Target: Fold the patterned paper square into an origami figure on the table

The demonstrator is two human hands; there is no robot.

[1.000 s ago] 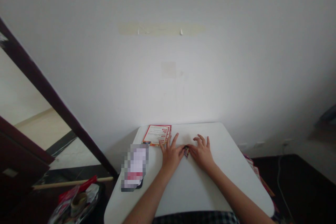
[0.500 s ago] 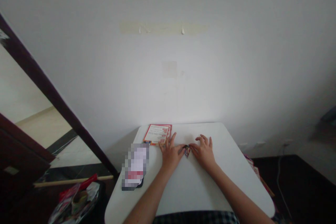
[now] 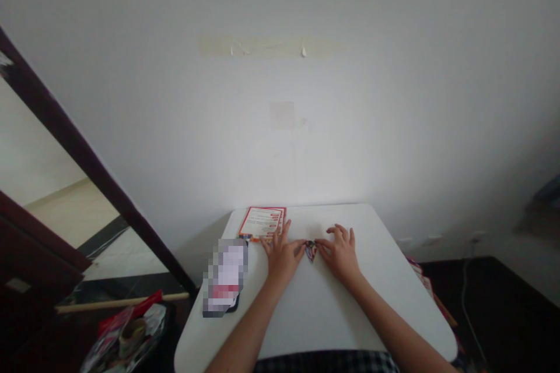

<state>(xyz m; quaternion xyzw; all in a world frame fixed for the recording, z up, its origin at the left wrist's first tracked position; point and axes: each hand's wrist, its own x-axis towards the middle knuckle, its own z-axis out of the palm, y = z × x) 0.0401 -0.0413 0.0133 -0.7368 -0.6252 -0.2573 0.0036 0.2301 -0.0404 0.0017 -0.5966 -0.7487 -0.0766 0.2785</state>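
Observation:
A small folded piece of patterned paper (image 3: 311, 251) lies on the white table (image 3: 315, 309), pointed toward me. My left hand (image 3: 280, 255) rests flat to its left, fingers spread, its thumb tip touching the paper's left edge. My right hand (image 3: 340, 252) sits to its right with fingers curled on the table and thumb and forefinger pressing the paper's right edge.
A stack of red-bordered printed sheets (image 3: 262, 224) lies at the table's back left by the wall. A blurred-out flat object (image 3: 225, 277) sits at the left edge. A bag of clutter (image 3: 125, 335) stands on the floor at left. A dark door frame (image 3: 83, 157) slants at left.
Both hands have shifted slightly apart, so more of the folded paper shows between them. The paper stays in the same spot.

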